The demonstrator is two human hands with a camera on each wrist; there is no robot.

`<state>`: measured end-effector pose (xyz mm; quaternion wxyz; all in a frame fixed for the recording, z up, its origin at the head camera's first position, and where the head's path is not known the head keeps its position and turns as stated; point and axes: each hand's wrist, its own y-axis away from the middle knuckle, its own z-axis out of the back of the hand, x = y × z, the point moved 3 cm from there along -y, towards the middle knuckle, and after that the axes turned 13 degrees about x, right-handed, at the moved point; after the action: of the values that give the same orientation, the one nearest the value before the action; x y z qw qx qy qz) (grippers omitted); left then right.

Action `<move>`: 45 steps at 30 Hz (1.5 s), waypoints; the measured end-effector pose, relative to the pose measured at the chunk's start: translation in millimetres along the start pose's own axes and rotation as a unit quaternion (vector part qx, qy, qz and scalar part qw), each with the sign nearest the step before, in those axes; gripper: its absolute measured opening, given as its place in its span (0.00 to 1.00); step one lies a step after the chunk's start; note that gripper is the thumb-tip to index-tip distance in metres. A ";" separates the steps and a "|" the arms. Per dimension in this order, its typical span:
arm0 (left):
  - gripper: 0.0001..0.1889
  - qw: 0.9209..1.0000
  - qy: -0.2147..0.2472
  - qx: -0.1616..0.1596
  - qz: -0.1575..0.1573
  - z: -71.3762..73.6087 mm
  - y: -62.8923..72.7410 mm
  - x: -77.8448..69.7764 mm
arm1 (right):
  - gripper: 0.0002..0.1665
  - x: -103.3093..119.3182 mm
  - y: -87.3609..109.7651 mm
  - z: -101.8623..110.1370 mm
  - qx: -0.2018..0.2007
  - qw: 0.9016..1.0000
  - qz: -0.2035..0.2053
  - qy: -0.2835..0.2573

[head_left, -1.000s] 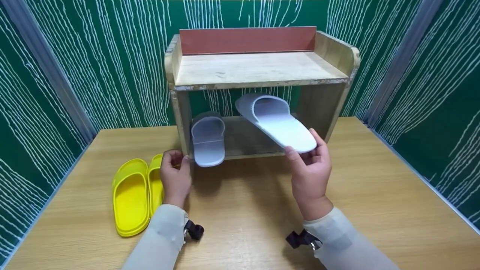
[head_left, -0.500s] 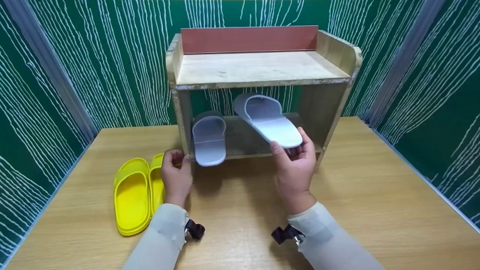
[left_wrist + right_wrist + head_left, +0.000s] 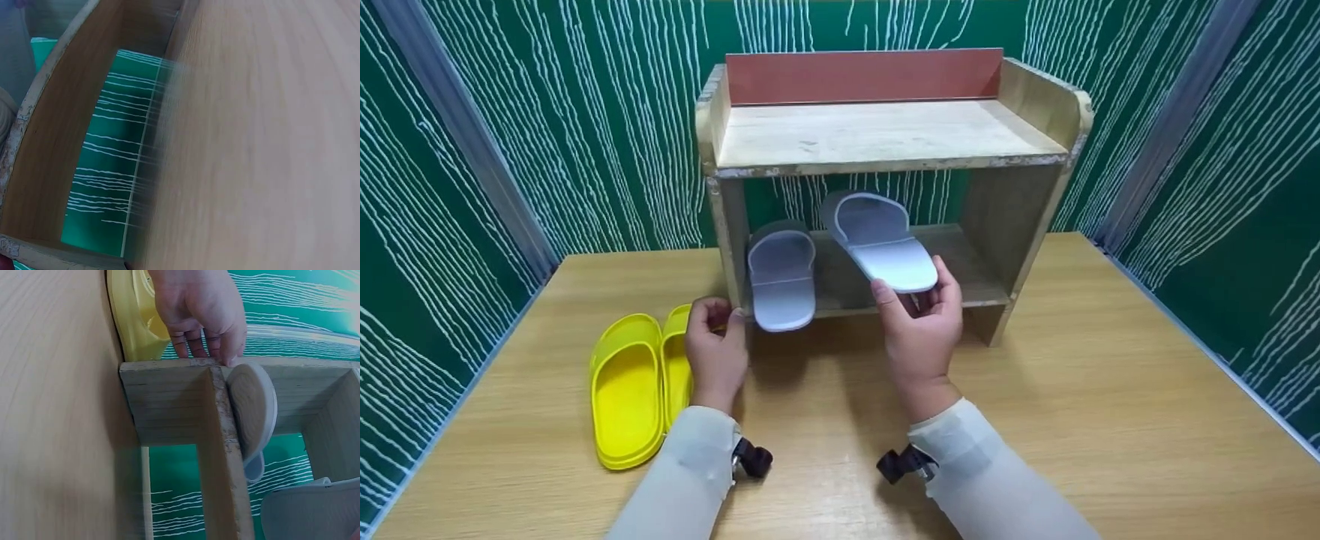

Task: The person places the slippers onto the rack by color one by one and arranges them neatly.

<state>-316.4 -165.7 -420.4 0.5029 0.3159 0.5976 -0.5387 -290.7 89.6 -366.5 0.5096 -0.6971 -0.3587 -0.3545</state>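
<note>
My right hand (image 3: 922, 345) pinches the heel end of a pale grey-white slide slipper (image 3: 892, 262), thumb on one edge and fingers round the other. That slipper tilts toe-inward, over the lower board of a small wooden shoe rack (image 3: 889, 161). A matching slipper (image 3: 784, 300) lies on the lower board against the left panel, heel slightly past the front edge. My left hand (image 3: 718, 356) holds the front edge of the rack's left side panel low down, thumb at the front. In the right wrist view its fingers (image 3: 194, 343) lie along the panel's outer face.
A pair of yellow slippers (image 3: 626, 397) lies on the wooden table (image 3: 1110, 390) left of the rack, partly behind my left hand. The rack's top board (image 3: 885, 135) has a red back strip (image 3: 862, 79). Green walls (image 3: 622, 112) with white drips stand on three sides.
My right hand has carried the slipper leftward, from the rack's right part toward the middle of the lower compartment. My left hand stays at the left panel.
</note>
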 end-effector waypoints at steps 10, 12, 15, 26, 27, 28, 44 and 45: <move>0.10 1.000 0.001 0.004 0.010 -1.8 0.5 1.1 | 0.53 -12.9 4.7 -13.1 0.003 0.999 -0.026 0.030; 0.10 1.000 0.001 0.004 0.011 -2.1 0.6 1.0 | 0.53 -15.1 4.9 -14.9 0.003 0.999 -0.030 0.030; 0.10 1.000 -0.001 0.003 0.008 -2.7 1.0 -0.2 | 0.53 -18.9 4.1 -16.4 0.000 0.999 -0.033 0.031; 0.10 1.000 0.000 0.011 0.005 -7.6 0.7 -0.3 | 0.53 -28.0 3.5 -13.1 -0.013 0.997 -0.038 0.062; 0.10 1.000 -0.001 0.011 0.005 -7.5 0.6 -0.2 | 0.53 -28.6 4.0 -13.0 -0.011 0.997 -0.039 0.068; 0.10 1.000 -0.001 0.010 0.004 -7.0 0.5 -0.3 | 0.53 -29.2 4.5 -13.2 -0.008 0.997 -0.040 0.071; 0.10 1.000 -0.010 0.004 0.014 -0.5 0.4 2.7 | 0.53 -39.1 11.2 -18.1 0.033 0.991 -0.069 0.111; 0.10 1.000 -0.010 0.002 0.011 -0.2 0.2 2.7 | 0.53 -39.2 11.2 -18.4 0.034 0.991 -0.068 0.109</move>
<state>-317.1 -165.9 -423.1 0.5140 0.3182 0.5877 -0.5378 -302.7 63.9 -401.2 0.5439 -0.6108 -0.3591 -0.4496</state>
